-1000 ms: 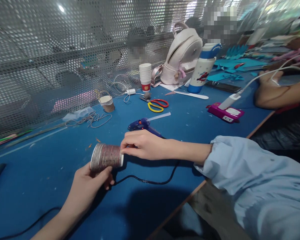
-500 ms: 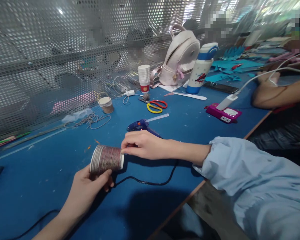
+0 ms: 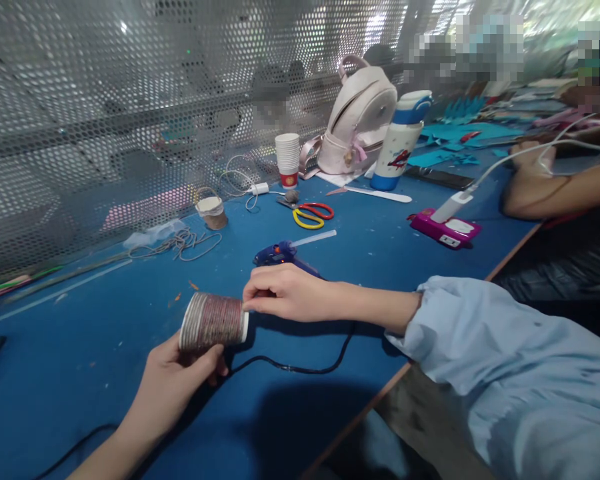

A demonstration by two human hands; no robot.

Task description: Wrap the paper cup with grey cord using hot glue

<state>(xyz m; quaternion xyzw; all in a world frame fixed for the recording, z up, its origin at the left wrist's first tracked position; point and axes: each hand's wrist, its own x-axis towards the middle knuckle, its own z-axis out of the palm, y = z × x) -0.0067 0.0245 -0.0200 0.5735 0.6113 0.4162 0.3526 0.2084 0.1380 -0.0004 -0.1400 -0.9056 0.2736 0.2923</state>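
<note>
The cup [image 3: 214, 320] lies on its side between the two hands, above the table [image 3: 130, 427], its wider end to the left and a white edge at the right. Yarn [image 3: 223, 321] wraps around it, pale grey near the wide end and reddish-brown farther along. The left hand [image 3: 173, 380] is clamped on the wide end: the thumb presses the near, lower side, one finger sits against the left rim, and the rest curl underneath, partly hidden. The right hand [image 3: 285, 291] has thumb and forefinger together in a pinch on the upper part of the white-edged end; whether they grip the edge itself or yarn there is too small to tell.

A glue gun [image 3: 275, 254] lies just behind the right hand, a clear stick poking from its back. Farther back are red-and-yellow scissors [image 3: 300, 213].

The stack [image 3: 287, 157] shows a red band with a small yellowish emblem on its lowest cup, too small to read. The bottle [image 3: 397, 143] carries a red-and-dark printed figure. Marks on the purple power strip [image 3: 433, 230] are illegible.
</note>
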